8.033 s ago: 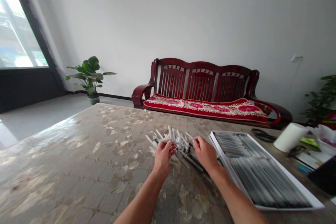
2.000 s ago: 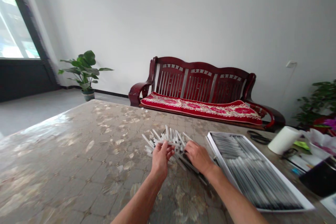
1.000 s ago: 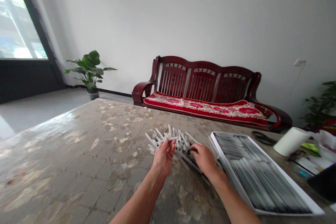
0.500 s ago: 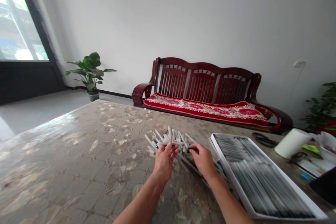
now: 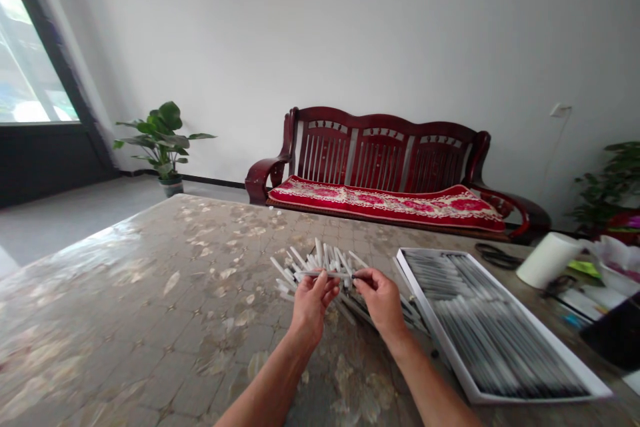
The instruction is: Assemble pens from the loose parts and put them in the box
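Note:
Level between the fingers of my left hand (image 5: 313,303) lies a slim whitish tube (image 5: 330,274) that looks like a pen barrel. My right hand (image 5: 383,300) pinches a small black piece (image 5: 355,276), like a cap, at the tube's right end. Whether the piece is seated on the tube or only touches it, I cannot tell. Just behind and below both hands spreads a loose pile of similar pale tubes (image 5: 285,269), pointing in many directions. Right of my right hand, a shallow white box (image 5: 453,355) holds rows of grey, pen-like sticks (image 5: 500,333).
Beyond the box are dark scissors (image 5: 497,255), a white roll (image 5: 547,260) and a white bag (image 5: 617,267). A patterned cover lies over the table (image 5: 150,307). Behind it stands a dark red wooden bench (image 5: 380,153), with a potted plant (image 5: 167,140) to the left.
My right hand has moved left and brought the black piece to the tube's right end. My left hand keeps its hold on the tube. The view has shifted slightly.

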`<state>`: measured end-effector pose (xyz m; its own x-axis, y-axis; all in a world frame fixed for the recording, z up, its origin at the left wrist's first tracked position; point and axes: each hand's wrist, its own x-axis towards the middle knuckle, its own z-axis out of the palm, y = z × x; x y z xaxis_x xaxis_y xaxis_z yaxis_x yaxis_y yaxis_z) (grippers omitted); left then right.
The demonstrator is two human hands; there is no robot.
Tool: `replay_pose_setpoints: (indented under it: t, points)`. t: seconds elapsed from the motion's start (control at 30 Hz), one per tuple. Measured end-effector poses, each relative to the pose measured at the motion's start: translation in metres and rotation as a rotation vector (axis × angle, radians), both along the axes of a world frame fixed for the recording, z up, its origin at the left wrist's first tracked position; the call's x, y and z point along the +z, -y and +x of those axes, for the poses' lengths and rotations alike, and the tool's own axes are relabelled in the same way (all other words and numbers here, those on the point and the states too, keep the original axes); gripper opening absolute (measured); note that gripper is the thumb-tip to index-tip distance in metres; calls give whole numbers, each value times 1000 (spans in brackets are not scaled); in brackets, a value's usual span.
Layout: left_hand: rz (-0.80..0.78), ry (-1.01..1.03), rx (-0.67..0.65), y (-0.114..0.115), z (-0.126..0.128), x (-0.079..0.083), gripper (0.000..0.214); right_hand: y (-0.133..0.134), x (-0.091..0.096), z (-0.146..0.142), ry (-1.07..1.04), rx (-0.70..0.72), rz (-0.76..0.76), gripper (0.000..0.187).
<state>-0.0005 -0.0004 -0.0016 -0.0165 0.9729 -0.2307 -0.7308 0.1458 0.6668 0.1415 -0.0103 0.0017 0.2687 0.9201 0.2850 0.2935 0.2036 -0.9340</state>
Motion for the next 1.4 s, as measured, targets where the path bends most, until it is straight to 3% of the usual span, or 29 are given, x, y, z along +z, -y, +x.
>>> replay_pose_setpoints:
  t: [0.47,0.73,1.03,1.2,1.3,1.4]
  points:
    - [69,-79,-5,-1,0,-3,36,3,2,1,227,-5,106,12]
    - [35,-21,-6,2,1,-1,27,1,0,-1,-31,74,-19,18]
    - [14,-9,25,5,3,0,22,6,0,-2,228,29,38,17]
    - [64,-37,0,8,5,2,32,9,2,-3,468,-35,110,33]
    - [73,-50,-9,8,5,3,34,7,3,-4,439,-29,62,44]
    - [57,-61,1,6,4,3,32,7,4,-3,376,65,3,46]
